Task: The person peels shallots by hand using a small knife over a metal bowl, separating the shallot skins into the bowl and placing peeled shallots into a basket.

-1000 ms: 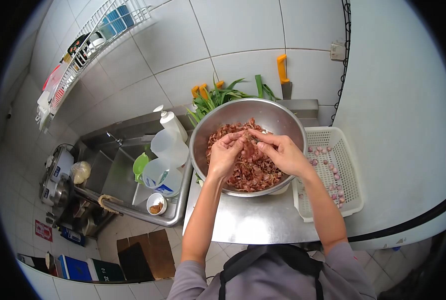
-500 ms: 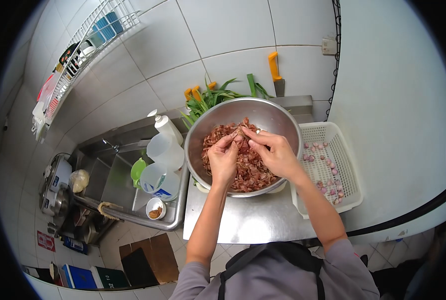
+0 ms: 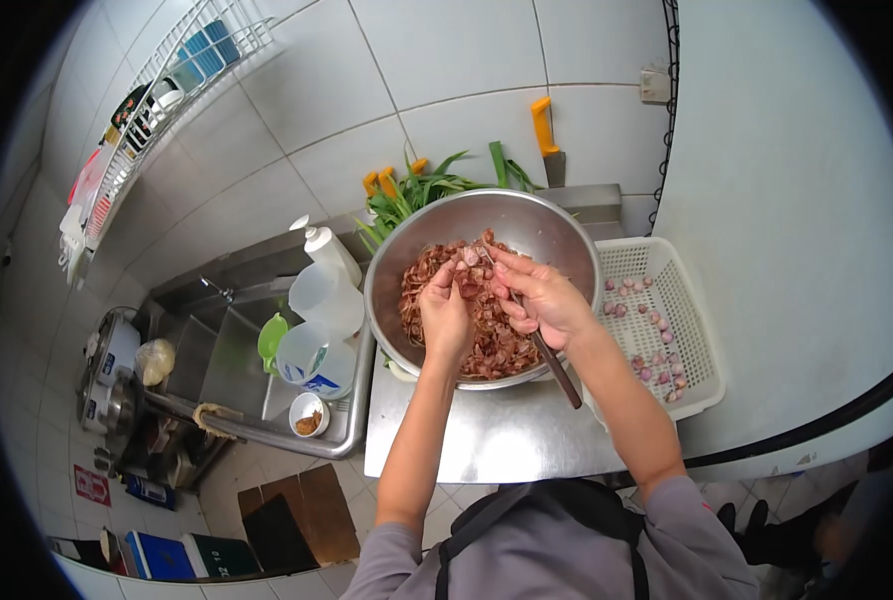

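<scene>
Over a large steel bowl [image 3: 556, 235] of reddish-brown shallots and loose papery skins [image 3: 496, 345], both of my hands are close together. My left hand [image 3: 448, 312] pinches a small pale-pink shallot [image 3: 472, 258] between thumb and fingertips. In my right hand [image 3: 544, 300] is a small knife with a dark brown handle [image 3: 558, 372], which points down to the right past the bowl's rim. Its blade is mostly hidden by the fingers, near the shallot. To the right, a white perforated basket [image 3: 704, 345] holds several peeled pinkish shallots [image 3: 661, 365].
Left of the bowl is a steel sink [image 3: 228, 350] with clear plastic containers [image 3: 316, 360], a green strainer [image 3: 272, 343] and a white pump bottle [image 3: 328, 250]. Green leaves [image 3: 416, 195] and an orange-handled knife [image 3: 543, 130] are behind the bowl. A steel counter [image 3: 446, 435] lies in front.
The knife handle now shows below my right hand, where it was not visible before. My right hand has turned, with its fingers curled round the knife. The view has shifted slightly.
</scene>
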The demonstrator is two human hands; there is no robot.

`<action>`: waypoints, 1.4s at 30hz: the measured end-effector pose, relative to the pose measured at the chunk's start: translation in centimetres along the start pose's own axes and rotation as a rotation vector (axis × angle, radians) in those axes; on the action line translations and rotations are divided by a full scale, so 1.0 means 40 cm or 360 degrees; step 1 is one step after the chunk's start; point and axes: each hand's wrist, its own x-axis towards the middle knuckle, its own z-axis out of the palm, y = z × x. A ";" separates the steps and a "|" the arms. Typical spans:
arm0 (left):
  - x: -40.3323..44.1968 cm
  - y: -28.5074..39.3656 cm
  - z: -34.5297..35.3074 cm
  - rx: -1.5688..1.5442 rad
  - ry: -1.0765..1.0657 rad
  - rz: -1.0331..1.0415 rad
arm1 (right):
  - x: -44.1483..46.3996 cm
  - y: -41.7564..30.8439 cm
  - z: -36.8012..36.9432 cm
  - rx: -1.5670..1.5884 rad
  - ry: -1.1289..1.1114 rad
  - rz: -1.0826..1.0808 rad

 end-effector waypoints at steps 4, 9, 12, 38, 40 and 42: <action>-0.007 0.020 0.000 0.0025 -0.0101 -0.0080 | 0.002 0.006 0.001 -0.0329 0.0107 -0.0102; 0.002 0.031 -0.014 0.0039 -0.0118 -0.0075 | 0.001 -0.002 -0.006 -0.0196 0.0114 -0.0125; -0.001 0.040 -0.015 0.0214 -0.0100 -0.0025 | -0.007 -0.029 -0.017 -0.0517 0.0193 -0.0115; 0.010 0.083 0.020 0.0978 -0.0444 0.0268 | -0.005 -0.026 -0.048 -0.1685 0.0053 -0.0743; 0.010 0.086 0.023 0.0861 -0.0439 0.0245 | -0.009 -0.027 -0.053 -0.1070 0.0048 -0.0318; 0.010 0.089 0.029 0.0761 -0.0420 0.0206 | -0.010 -0.030 -0.052 -0.0660 0.0033 -0.0083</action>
